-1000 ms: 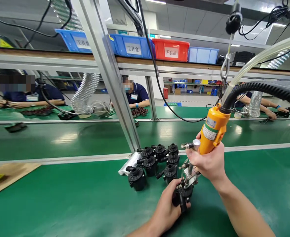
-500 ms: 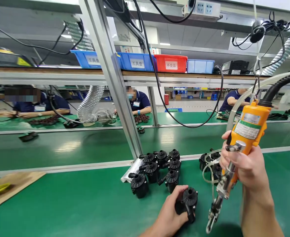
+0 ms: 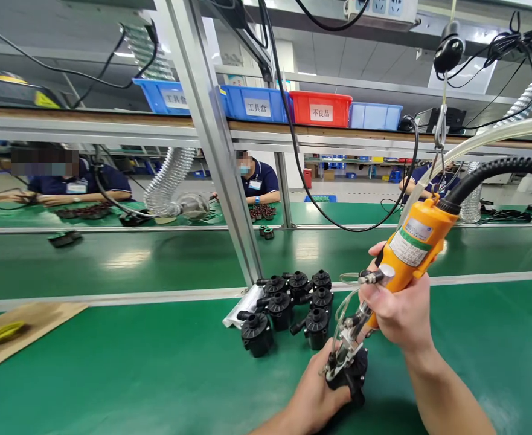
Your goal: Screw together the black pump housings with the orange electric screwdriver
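My left hand (image 3: 311, 389) is closed around a small black pump (image 3: 358, 376) with a side spout, low in the view over the green bench. In my right hand (image 3: 401, 314) is an orange electric screwdriver (image 3: 417, 238), tilted, with a clear hose and black cable at its top. Its metal tip covers part of the pump's top beside my left fingers; whether it touches the pump I cannot tell. Several more black pumps (image 3: 280, 309) stand in a group just beyond my left hand. A white packet (image 3: 243, 308) lies partly behind them.
A metal post (image 3: 215, 145) rises behind the pumps. The screwdriver hangs from a hook (image 3: 439, 127) on a cord. Blue bins and a red bin (image 3: 322, 109) sit on the overhead shelf. A yellow dish (image 3: 3, 332) lies on brown board at left. Several co-workers (image 3: 263, 181) sit across the line.
My right hand has brought the screwdriver left and over the pump, and its tip now overlaps the pump's top. The left hand still holds the pump in nearly the same place.
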`<action>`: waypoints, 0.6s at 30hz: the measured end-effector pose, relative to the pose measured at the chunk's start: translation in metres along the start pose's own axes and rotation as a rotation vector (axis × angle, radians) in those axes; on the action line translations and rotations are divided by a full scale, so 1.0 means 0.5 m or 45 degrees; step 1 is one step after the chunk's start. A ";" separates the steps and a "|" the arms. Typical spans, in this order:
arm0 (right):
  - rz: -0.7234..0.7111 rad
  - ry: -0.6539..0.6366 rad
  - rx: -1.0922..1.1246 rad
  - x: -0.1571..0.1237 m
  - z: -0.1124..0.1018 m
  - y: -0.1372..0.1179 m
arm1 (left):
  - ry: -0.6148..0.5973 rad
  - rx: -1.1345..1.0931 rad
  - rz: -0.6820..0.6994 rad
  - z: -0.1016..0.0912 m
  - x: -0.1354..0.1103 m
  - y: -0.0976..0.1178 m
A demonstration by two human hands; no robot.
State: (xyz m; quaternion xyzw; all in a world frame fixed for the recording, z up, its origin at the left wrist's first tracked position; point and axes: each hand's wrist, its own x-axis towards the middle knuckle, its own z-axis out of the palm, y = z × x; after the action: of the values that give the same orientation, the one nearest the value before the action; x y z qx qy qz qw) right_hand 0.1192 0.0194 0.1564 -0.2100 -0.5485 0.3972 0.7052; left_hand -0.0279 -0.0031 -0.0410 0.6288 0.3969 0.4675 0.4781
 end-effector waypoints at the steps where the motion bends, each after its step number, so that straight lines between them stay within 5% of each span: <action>1: -0.003 -0.013 -0.016 0.001 0.000 -0.004 | 0.003 0.033 0.031 -0.002 -0.001 0.003; 9: 0.007 -0.019 -0.115 -0.003 0.016 -0.011 | -0.019 0.137 0.105 -0.008 -0.003 0.016; 18: 0.187 -0.134 -0.092 -0.038 0.056 0.021 | -0.004 0.231 -0.077 -0.011 -0.016 -0.001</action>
State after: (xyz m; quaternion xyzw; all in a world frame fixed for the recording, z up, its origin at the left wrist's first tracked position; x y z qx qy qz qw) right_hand 0.0881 0.0067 0.1461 -0.2537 -0.5819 0.4384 0.6363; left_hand -0.0355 -0.0093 -0.0428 0.6579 0.4557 0.4138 0.4339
